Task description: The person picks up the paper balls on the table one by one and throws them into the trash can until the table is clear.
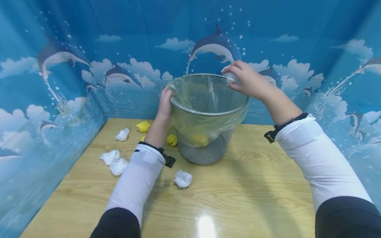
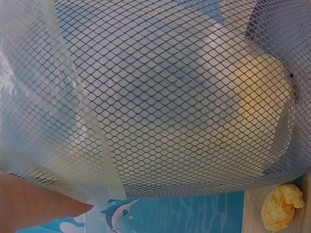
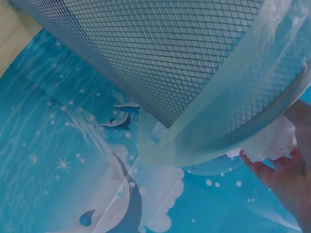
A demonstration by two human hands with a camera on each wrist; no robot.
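Your left hand (image 1: 166,104) grips bin (image 1: 205,157) at left rim; your right hand (image 1: 245,79) holds crumpled white paper (image 1: 231,78) near bin's right rim.

We counted one mesh bin (image 1: 203,157), one liner (image 1: 187,124) and five white wads (image 1: 183,179) — four on the worktop (image 1: 238,198), one in the right grip (image 1: 245,80) — plus three yellow wads (image 1: 144,126) outside the bin; inside, we saw at least one more.
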